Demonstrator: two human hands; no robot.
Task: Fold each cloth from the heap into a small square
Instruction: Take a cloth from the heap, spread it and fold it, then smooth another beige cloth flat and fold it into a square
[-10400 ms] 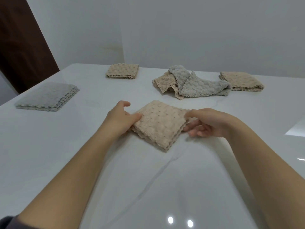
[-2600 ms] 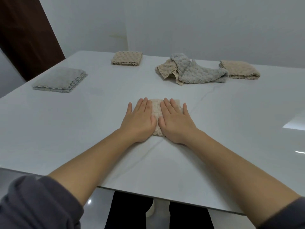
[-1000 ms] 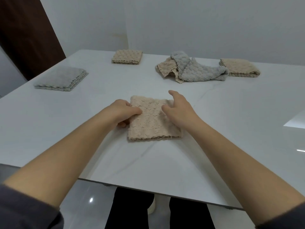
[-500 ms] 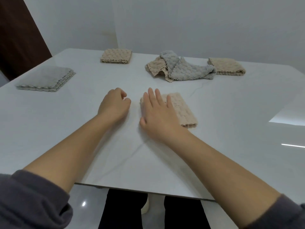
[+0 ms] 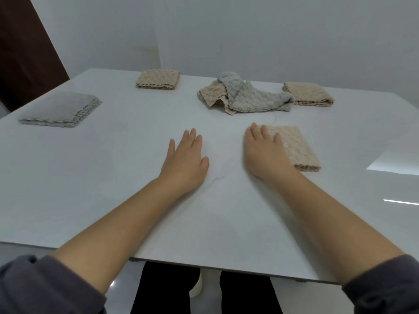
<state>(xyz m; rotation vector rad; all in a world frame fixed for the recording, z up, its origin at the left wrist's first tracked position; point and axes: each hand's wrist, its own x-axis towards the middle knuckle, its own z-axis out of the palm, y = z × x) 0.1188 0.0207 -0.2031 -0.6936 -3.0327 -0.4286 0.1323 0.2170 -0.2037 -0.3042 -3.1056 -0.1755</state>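
Our flat right hand [image 5: 264, 155] pins the folded cloth [image 5: 299, 150] aside, probably clearing fold space; left hand [image 5: 184, 162] rests open on table [image 5: 102, 177].

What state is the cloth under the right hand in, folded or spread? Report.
Folded: the beige cloth is a compact rectangle, layered edges showing at its near end, right hand flat on it.
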